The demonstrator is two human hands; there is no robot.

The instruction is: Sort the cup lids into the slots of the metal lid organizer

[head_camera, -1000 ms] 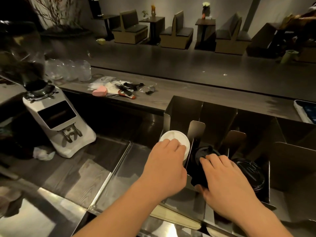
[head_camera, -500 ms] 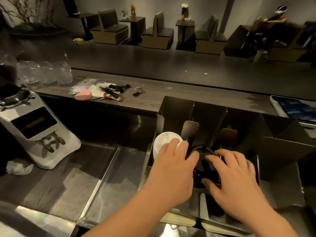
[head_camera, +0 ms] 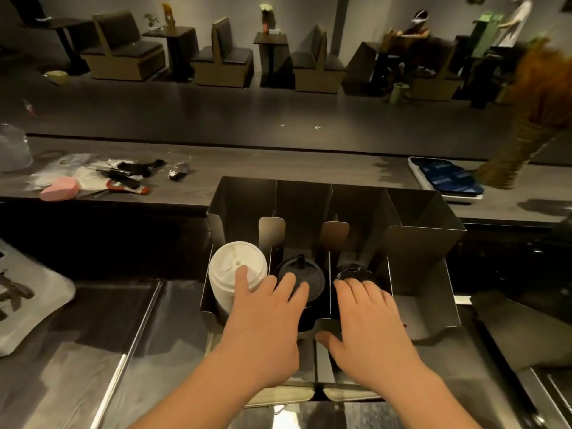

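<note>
On my head view, the metal lid organizer (head_camera: 422, 243) sits in the middle, just near of the wooden counter (head_camera: 278, 167). A stack of white lids (head_camera: 235, 267) lies in its leftmost slot, black lids (head_camera: 301, 269) in the next slot, and dark lids (head_camera: 353, 271) in the third. My left hand (head_camera: 263, 329) lies flat with its fingers straight and spread, one on the white lids and the others on the black lids. My right hand (head_camera: 374, 332) rests its slightly parted fingers on the dark lids, gripping nothing. A pink object (head_camera: 58, 188) lies far left on the counter.
</note>
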